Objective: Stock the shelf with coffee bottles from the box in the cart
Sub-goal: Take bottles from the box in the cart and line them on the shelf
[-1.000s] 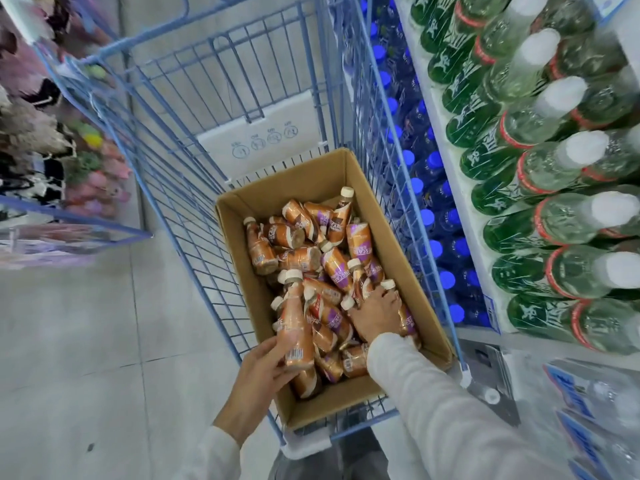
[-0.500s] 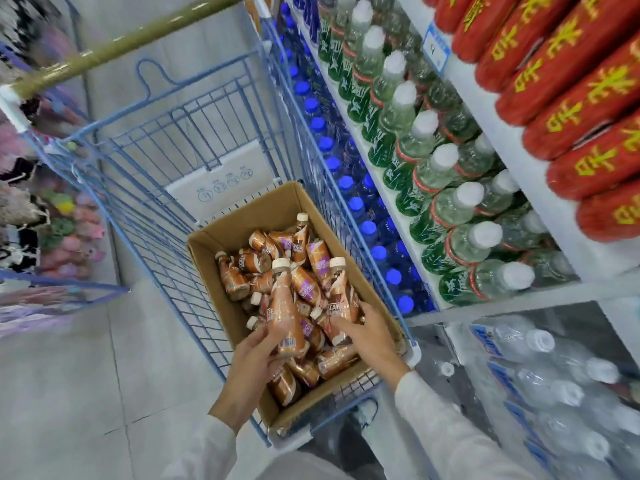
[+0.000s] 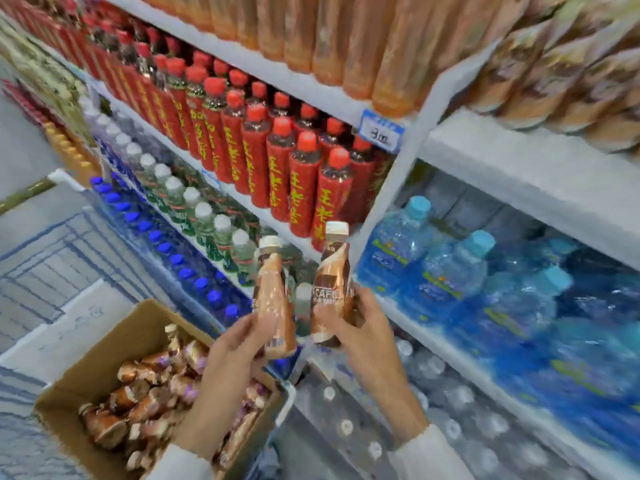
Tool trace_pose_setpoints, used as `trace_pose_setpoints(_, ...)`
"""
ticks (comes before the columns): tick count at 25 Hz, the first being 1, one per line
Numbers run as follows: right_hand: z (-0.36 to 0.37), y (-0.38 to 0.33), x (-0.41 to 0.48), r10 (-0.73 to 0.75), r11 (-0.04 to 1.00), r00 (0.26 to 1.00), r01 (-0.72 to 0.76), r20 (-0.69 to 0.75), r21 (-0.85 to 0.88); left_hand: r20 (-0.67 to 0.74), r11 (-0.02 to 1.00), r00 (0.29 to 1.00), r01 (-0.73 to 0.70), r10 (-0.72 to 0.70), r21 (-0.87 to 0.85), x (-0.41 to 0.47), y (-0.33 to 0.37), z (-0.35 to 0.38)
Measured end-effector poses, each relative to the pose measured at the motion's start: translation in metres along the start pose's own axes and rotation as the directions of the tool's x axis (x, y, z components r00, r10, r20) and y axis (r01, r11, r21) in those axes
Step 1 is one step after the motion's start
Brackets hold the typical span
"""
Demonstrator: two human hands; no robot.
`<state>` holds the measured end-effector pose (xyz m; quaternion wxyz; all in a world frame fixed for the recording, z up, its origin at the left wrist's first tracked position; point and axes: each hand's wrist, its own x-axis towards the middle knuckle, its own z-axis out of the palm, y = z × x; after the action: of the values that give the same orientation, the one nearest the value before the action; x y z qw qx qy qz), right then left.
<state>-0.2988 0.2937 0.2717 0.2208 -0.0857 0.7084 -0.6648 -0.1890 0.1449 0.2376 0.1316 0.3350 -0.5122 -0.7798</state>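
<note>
Shelf (image 3: 512,157) behind; left hand (image 3: 239,344) grip wraps coffee bottle (image 3: 272,289) near base, right hand (image 3: 360,330) grip wraps second bottle (image 3: 330,271) mid-body.

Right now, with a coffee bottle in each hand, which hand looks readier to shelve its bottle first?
Probably the right hand: its dark-labelled bottle is higher and closer to the shelves. The left hand holds its paler bottle lower, nearer the box.

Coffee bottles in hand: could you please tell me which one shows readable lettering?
The coffee bottle in the right hand: its darker brown label reads "CAFE" toward the camera, while the left hand holds a paler orange bottle with no legible lettering.
</note>
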Motion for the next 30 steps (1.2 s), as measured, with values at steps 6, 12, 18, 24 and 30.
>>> trace_pose_setpoints(6,-0.094,-0.073,-0.030,-0.195,0.980,0.936,0.195,-0.293,-0.031,0.401,0.992,0.909,-0.128,0.113,0.012,-0.001,0.052,0.128)
trace_pose_setpoints(12,-0.174,-0.133,-0.038,-0.352,0.930,0.769,0.352,-0.534,-0.106,0.633,0.976,0.753,-0.217,0.179,-0.017,0.005,0.105,0.258)
trace_pose_setpoints(18,-0.233,-0.175,-0.007,-0.423,0.893,0.627,0.413,-0.654,-0.182,0.780,0.940,0.598,-0.339,0.182,0.040,0.032,0.140,0.362)
trace_pose_setpoints(24,-0.266,-0.169,0.017,-0.435,0.895,0.601,0.372,-0.670,-0.247,0.888,0.822,0.436,-0.553,0.149,0.134,0.065,0.141,0.396)
trace_pose_setpoints(30,-0.275,-0.154,0.020,-0.451,0.892,0.625,0.325,-0.637,-0.313,0.908,0.680,0.402,-0.699,0.119,0.220,0.070,0.133,0.388)
